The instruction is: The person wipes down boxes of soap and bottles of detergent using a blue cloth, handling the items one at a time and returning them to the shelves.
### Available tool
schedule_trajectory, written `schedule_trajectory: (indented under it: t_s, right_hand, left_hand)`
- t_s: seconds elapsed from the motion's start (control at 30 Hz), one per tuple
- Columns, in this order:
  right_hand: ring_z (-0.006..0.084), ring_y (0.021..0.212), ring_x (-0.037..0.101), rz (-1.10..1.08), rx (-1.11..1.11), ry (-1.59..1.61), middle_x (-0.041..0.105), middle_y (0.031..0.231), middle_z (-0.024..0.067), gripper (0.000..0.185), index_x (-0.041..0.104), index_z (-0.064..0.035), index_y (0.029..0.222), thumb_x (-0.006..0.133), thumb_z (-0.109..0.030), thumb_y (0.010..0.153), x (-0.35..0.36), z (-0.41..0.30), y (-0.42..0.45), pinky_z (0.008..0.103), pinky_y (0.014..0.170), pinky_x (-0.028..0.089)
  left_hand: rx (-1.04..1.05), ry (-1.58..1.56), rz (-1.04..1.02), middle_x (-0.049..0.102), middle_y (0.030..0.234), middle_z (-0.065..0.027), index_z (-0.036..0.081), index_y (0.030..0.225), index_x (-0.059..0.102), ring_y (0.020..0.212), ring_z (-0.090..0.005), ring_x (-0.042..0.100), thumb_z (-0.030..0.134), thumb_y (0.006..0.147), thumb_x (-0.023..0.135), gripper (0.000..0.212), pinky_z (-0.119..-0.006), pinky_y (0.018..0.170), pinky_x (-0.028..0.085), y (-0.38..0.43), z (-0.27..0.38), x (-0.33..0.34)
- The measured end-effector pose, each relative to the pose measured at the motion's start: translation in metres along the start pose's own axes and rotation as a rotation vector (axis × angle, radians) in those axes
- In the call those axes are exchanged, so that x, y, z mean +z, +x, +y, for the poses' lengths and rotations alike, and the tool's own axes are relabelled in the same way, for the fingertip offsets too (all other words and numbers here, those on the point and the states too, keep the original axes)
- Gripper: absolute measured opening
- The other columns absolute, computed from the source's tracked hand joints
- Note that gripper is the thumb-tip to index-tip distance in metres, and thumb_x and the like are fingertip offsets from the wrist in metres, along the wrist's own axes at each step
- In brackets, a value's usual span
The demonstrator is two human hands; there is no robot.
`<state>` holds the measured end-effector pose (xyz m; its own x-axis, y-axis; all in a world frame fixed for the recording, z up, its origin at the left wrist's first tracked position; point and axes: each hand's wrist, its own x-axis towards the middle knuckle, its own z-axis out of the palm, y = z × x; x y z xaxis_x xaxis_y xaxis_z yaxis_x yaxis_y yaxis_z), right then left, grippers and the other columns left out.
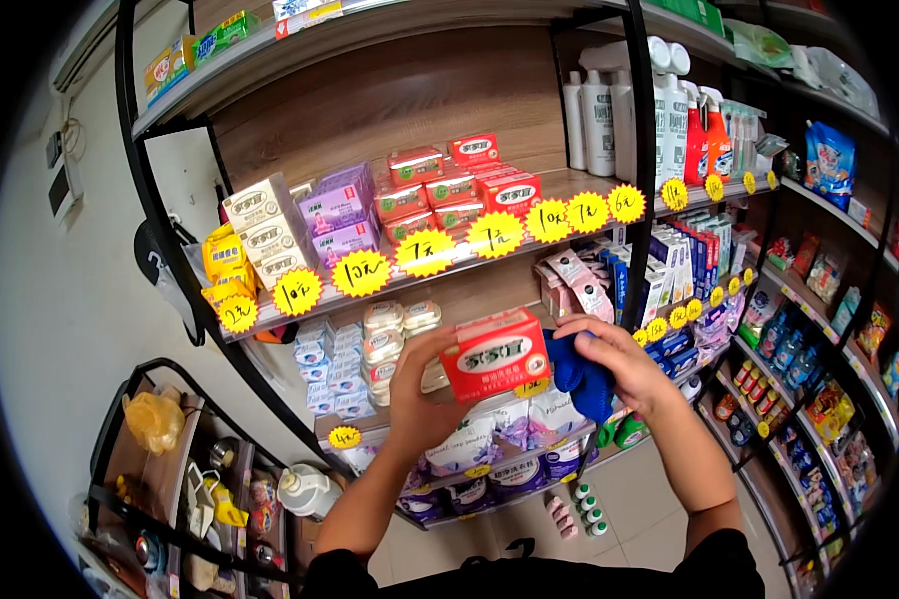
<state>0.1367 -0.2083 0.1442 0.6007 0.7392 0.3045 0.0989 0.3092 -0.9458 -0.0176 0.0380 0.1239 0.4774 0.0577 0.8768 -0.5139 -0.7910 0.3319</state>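
Observation:
My left hand [425,393] grips a red boxed bar of soap [497,355] by its left end, in front of the lower shelf. My right hand [614,359] holds a bunched blue cloth [583,378] against the box's right end. Behind and above, the wooden shelf carries stacked red soap boxes [508,190], red wrapped soaps [401,202], purple soap packs [341,210], cream soap boxes [264,236] and yellow soap packs [225,258]. Yellow starburst price tags [362,273] line that shelf's front edge.
A black shelf post [642,150] rises beside white bottles [598,123]. Below are white soap packs [383,337] and bags of washing powder [461,445]. Small bottles [590,511] stand on the tiled floor. A white jug [307,490] is at lower left; stocked shelves [816,322] curve along the right.

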Motion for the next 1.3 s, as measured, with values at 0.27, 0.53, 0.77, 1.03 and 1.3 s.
schedule_trajectory:
  t_s: [0.27, 0.53, 0.77, 1.03, 1.3]
  right_hand:
    - [0.0127, 0.088, 0.058, -0.053, -0.241, -0.655, 0.063, 0.091, 0.0059, 0.067, 0.053, 0.0033, 0.139, 0.069, -0.045, 0.096, 0.008, -0.067, 0.061, 0.0285, 0.082, 0.048]
    - [0.0201, 0.115, 0.063, -0.062, -0.114, -0.466, 0.064, 0.128, 0.0178, 0.081, 0.045, 0.0002, 0.147, 0.075, -0.048, 0.089, -0.041, -0.141, 0.155, 0.0316, 0.099, 0.051]
    - [0.0173, 0.104, 0.066, -0.088, -0.013, -0.639, 0.067, 0.122, 0.0141, 0.080, 0.052, 0.0000, 0.141, 0.076, -0.053, 0.086, -0.086, -0.174, 0.259, 0.0309, 0.089, 0.054]
    - [0.0237, 0.119, 0.063, -0.163, -0.099, -0.796, 0.062, 0.136, 0.0185, 0.077, 0.056, -0.0021, 0.141, 0.080, -0.046, 0.083, -0.131, -0.168, 0.358, 0.0335, 0.101, 0.048]
    - [0.0287, 0.098, 0.071, -0.204, -0.032, -0.930, 0.072, 0.116, 0.0198, 0.062, 0.069, 0.0029, 0.124, 0.084, -0.038, 0.079, -0.138, -0.127, 0.421, 0.0404, 0.086, 0.056]
  left_hand:
    - [0.094, -0.049, -0.002, 0.060, 0.134, -0.0148, 0.006, 0.133, 0.055, 0.126, -0.0291, 0.057, 0.007, 0.059, 0.096, 0.084, -0.041, 0.108, 0.047, 0.092, -0.029, 0.008]
    - [0.006, 0.051, 0.073, 0.056, 0.114, -0.0075, 0.016, 0.145, 0.054, 0.103, -0.0184, 0.060, 0.005, 0.062, 0.092, 0.092, -0.032, 0.088, 0.054, 0.204, -0.025, 0.034]
    - [-0.078, 0.261, 0.020, 0.059, 0.119, -0.0109, 0.005, 0.146, 0.051, 0.098, -0.0189, 0.063, 0.001, 0.068, 0.089, 0.087, -0.032, 0.088, 0.056, 0.294, -0.080, 0.060]
    - [-0.373, 0.328, 0.005, 0.070, 0.099, -0.0143, -0.002, 0.131, 0.064, 0.084, -0.0204, 0.067, 0.010, 0.089, 0.075, 0.045, -0.033, 0.074, 0.053, 0.353, -0.132, 0.092]
    - [-0.483, 0.678, -0.080, 0.073, 0.112, -0.0177, 0.011, 0.125, 0.071, 0.104, -0.0322, 0.071, 0.015, 0.083, 0.078, 0.043, -0.041, 0.090, 0.055, 0.367, -0.164, 0.101]
